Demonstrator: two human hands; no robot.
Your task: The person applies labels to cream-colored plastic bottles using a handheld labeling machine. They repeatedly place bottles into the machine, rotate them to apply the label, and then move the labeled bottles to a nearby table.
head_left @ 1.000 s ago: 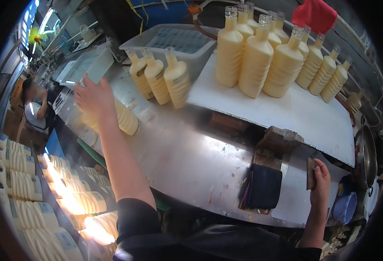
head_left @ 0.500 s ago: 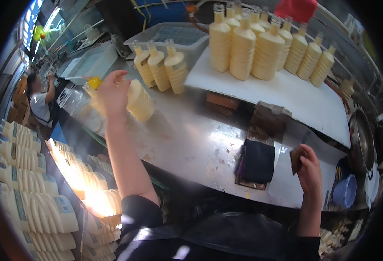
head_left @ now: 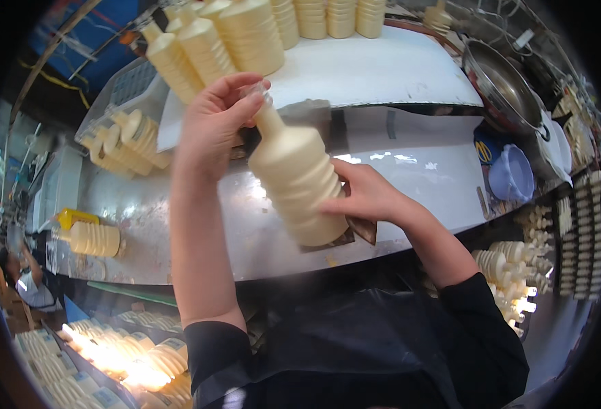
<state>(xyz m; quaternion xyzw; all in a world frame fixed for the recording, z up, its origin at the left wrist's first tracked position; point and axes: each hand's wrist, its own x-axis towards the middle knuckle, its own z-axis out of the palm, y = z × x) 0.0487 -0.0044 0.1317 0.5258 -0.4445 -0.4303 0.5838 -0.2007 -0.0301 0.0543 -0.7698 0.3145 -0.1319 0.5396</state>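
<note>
A cream-coloured ribbed bottle (head_left: 290,170) with a clear neck is held tilted over the near part of the bench. Fingers and thumb of my left hand (head_left: 208,126) pinch it at the neck. Lower down, my right hand (head_left: 372,194) grips its body from the right side. A small dark brown flat piece (head_left: 364,230) shows under my right hand, beside the base of the bottle. The dark folded cloth pad is largely hidden behind the bottle.
Several cream bottles (head_left: 194,48) stand on a raised white board (head_left: 389,71) at the back. One bottle (head_left: 94,238) is at the bench's left, beside a yellow object (head_left: 79,218). A purple basin (head_left: 512,174) and metal pan (head_left: 501,78) are at right. Another person (head_left: 31,279) works far left.
My left hand has brought a bottle from the left of the bench to the middle. My right hand has moved left onto its body. The view has turned to the right.
</note>
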